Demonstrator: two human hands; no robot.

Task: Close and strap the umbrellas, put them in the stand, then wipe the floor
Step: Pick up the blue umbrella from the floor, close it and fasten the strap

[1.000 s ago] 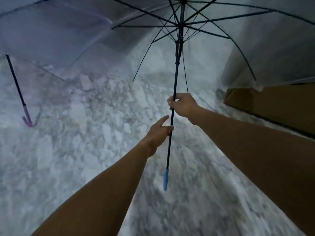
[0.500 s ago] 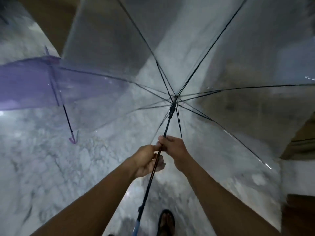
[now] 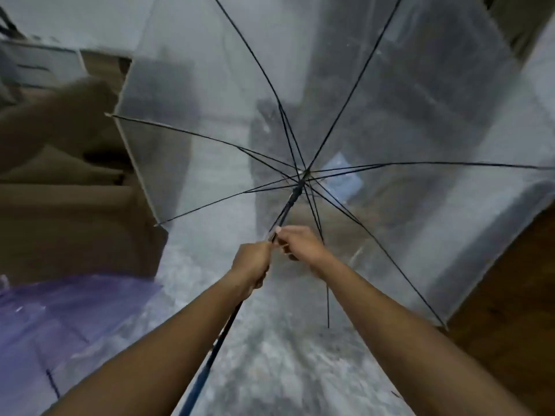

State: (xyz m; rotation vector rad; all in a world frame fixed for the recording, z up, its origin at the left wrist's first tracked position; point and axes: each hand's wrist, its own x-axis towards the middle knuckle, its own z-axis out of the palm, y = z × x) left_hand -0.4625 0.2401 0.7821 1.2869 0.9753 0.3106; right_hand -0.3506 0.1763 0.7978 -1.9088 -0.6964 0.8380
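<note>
A clear umbrella (image 3: 375, 121) with black ribs is spread open in front of me, its canopy facing away. Its black shaft (image 3: 223, 328) runs down between my forearms toward a blue handle at the bottom edge. My left hand (image 3: 250, 265) is closed around the shaft. Just above it, my right hand (image 3: 300, 243) grips the shaft below the runner. A second umbrella, purple and see-through (image 3: 60, 319), lies open on the floor at the lower left. No stand is in view.
The floor (image 3: 282, 364) is grey-white marble. Brown steps or a bench (image 3: 69, 223) rise at the left. A brown wooden panel (image 3: 516, 310) stands at the right. A blue-white thing shows blurred through the canopy near the hub.
The view has lifted and swung; the clear umbrella now points further up and away. My left hand went from reaching to gripping the shaft. The purple umbrella slid to the lower left.
</note>
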